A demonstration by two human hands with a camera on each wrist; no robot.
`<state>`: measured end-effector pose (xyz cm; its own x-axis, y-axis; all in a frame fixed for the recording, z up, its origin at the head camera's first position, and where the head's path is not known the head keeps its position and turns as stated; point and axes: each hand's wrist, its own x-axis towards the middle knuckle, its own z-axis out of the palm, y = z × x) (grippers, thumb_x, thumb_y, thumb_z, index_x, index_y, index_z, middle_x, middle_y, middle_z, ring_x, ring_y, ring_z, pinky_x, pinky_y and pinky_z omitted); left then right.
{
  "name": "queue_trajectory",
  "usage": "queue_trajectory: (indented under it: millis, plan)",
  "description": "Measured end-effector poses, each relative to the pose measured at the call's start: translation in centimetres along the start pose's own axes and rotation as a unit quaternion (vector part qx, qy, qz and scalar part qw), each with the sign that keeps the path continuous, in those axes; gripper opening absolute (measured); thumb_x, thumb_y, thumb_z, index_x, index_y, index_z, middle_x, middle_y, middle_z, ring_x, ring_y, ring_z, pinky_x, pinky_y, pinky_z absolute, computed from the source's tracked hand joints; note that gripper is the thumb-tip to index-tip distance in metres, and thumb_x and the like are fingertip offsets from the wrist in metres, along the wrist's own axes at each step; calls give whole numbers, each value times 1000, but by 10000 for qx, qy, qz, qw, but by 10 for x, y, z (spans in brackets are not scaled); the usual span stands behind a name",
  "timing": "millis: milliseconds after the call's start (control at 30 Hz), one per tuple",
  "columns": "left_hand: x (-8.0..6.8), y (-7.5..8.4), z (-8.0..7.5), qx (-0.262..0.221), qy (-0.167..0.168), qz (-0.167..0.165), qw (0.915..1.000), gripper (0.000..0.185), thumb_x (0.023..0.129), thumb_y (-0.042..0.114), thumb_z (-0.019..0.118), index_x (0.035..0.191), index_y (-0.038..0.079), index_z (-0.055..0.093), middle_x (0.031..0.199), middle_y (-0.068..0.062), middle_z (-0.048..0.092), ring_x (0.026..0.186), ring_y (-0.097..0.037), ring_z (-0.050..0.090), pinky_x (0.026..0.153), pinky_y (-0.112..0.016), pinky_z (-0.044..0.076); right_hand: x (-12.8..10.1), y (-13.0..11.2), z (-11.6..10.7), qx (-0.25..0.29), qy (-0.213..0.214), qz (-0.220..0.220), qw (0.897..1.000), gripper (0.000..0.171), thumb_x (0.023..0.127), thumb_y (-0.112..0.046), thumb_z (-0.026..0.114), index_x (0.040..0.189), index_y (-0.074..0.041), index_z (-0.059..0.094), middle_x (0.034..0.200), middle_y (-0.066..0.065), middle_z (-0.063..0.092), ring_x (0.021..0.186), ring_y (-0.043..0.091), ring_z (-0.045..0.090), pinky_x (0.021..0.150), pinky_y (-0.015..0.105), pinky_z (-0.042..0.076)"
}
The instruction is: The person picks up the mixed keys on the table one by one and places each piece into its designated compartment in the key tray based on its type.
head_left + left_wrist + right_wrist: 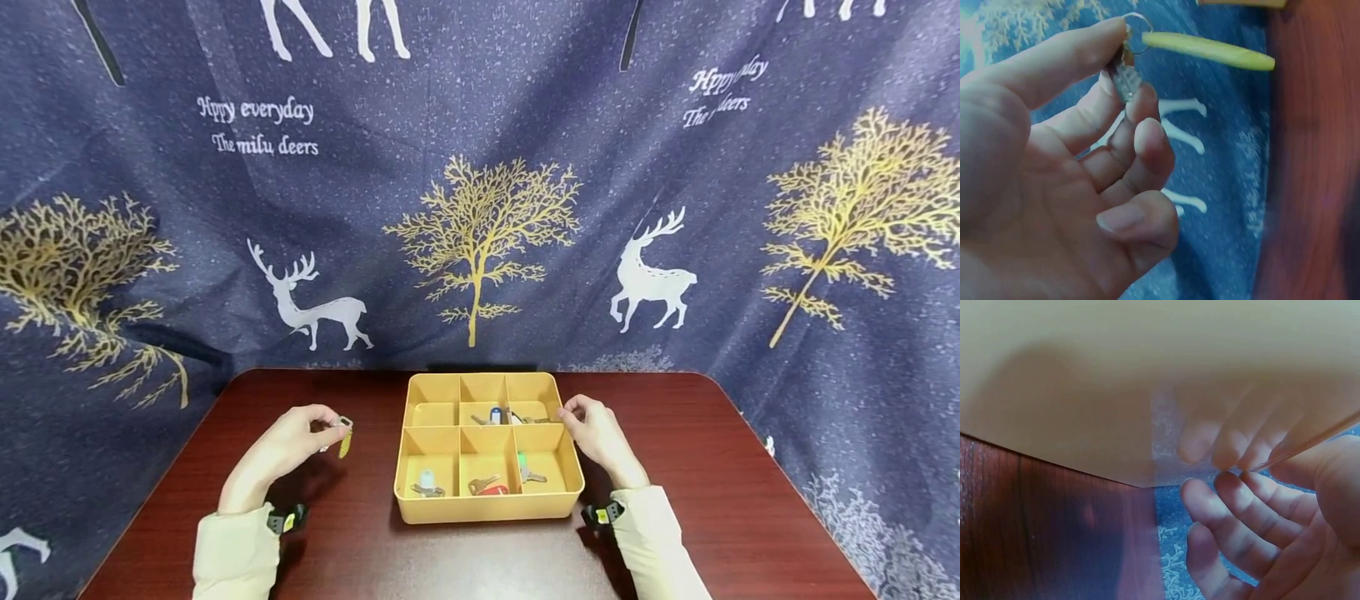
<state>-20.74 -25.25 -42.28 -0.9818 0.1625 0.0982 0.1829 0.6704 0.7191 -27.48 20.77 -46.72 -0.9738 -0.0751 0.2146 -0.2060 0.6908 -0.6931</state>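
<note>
My left hand point(303, 433) is raised above the dark red table, left of a yellow tray point(487, 508) with six compartments. It pinches a small metal key point(1124, 76) between thumb and fingers. From the key's ring hangs a yellow tag point(345, 442) point(1210, 50). My right hand point(592, 429) rests against the tray's right wall near the back, its fingers point(1241, 506) curled at the rim. Several keys with coloured tags lie in the tray: a blue one point(495, 414), a green one point(522, 463), a red one point(491, 487) and a pale one point(427, 481).
The table point(360, 550) has rounded corners and stands before a dark blue curtain point(480, 208) printed with deer and golden trees. The tray's back left compartment point(432, 413) holds nothing that I can see. Both sleeves are pale, with a strap at each wrist.
</note>
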Motion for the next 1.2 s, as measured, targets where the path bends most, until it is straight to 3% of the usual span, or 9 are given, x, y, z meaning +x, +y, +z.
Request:
queue_trajectory:
  millis: [333, 567, 867, 1200]
  plan:
    - [7, 28, 27, 111, 181, 496, 9985, 11, 87, 23, 74, 86, 15, 67, 84, 4, 61, 74, -13, 52, 66, -28, 42, -1, -1, 4, 156, 3, -58, 9999, 12, 93, -18, 67, 84, -12, 62, 67, -2, 58, 57, 15, 49, 59, 33, 41]
    - [19, 45, 34, 82, 248, 816, 9963, 13, 86, 23, 76, 83, 16, 65, 82, 5, 59, 77, -14, 52, 70, -28, 42, -1, -1, 2, 152, 27, -116, 9998, 11, 93, -18, 67, 85, -12, 62, 68, -3, 58, 57, 15, 49, 58, 32, 41]
    - [47, 66, 34, 118, 230, 1137, 9932, 13, 87, 23, 75, 83, 17, 65, 83, 5, 59, 75, -14, 51, 69, -30, 42, 0, 0, -1, 116, 25, -90, 9999, 13, 93, -19, 67, 84, -12, 62, 65, -3, 55, 57, 16, 48, 59, 33, 41]
    - [82, 73, 46, 132, -55, 1250, 9920, 14, 88, 18, 73, 81, 15, 62, 82, 3, 58, 75, -15, 52, 71, -33, 43, 0, 2, -1, 125, 1, 19, 9999, 13, 94, -20, 66, 85, -11, 62, 67, -1, 56, 58, 16, 49, 60, 33, 42]
